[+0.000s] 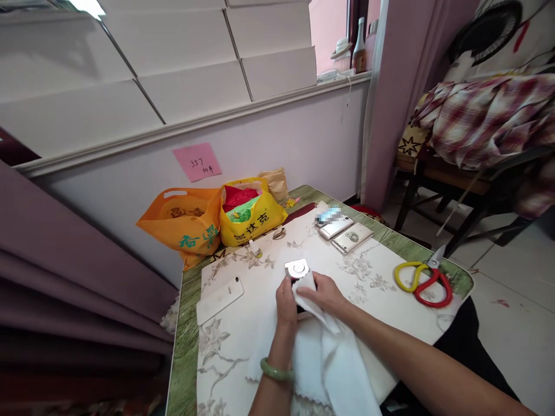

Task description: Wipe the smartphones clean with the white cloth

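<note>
Cloth, white with a scalloped edge, is pinched between the thumb and fingers of the right hand and pressed against a small silver-faced device. The device, marked by a round disc on its face, is gripped along its side by the left hand, above the near middle of a floral table cover; its lower part is mostly hidden. A green bangle is worn on the left wrist. A white smartphone is laid to the left. Two more phones are placed side by side beyond the right hand, the nearer one fitted with a ring holder. Yellow-and-red-handled scissors are set at the right edge, blades parted. Orange and yellow bags are stood against the wall.
</note>
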Available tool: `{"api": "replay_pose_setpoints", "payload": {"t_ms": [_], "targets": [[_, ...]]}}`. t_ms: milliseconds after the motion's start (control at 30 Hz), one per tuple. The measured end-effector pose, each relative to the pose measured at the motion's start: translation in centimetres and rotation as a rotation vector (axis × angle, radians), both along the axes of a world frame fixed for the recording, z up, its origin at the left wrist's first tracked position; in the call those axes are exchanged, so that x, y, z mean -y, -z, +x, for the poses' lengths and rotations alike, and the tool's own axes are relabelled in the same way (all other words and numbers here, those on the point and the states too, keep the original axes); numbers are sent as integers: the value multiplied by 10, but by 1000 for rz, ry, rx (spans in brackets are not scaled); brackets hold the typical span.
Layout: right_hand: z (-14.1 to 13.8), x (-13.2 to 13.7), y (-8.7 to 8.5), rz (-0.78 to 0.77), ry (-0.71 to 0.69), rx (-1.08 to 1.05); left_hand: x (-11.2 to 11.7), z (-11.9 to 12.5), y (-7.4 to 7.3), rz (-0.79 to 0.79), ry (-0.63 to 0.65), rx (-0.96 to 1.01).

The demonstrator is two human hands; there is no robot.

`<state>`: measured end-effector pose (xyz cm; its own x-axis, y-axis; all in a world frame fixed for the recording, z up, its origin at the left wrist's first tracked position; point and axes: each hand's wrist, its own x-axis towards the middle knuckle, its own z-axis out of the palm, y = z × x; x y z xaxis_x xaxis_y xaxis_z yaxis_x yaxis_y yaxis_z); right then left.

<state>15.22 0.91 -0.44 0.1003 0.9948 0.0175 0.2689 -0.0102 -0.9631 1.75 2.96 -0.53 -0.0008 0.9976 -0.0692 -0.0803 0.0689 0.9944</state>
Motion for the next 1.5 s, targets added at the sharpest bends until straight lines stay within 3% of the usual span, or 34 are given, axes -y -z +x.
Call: {"api": "replay_pose_setpoints", "payload": {"t_ms": [167, 467, 600, 800, 933, 1267, 1500], "targets": [[-7, -2, 4, 27, 169, -242, 7, 2, -3, 87, 101, -67], [-1, 3, 15, 69, 287, -260, 12, 8, -3, 113, 118, -37], [3, 10, 10, 97, 200, -141, 12, 8, 0, 99, 44, 10], [6, 18, 3, 119, -24, 17, 6, 12, 11, 88, -174, 71], [10, 17, 5, 112, -93, 25, 5, 13, 14, 98, -187, 62], [12, 13, 8, 95, 72, -83, 11, 15, 9, 117, -13, 11], [13, 17, 4, 113, 57, -58, 13, 15, 7, 135, -61, 31]]}}
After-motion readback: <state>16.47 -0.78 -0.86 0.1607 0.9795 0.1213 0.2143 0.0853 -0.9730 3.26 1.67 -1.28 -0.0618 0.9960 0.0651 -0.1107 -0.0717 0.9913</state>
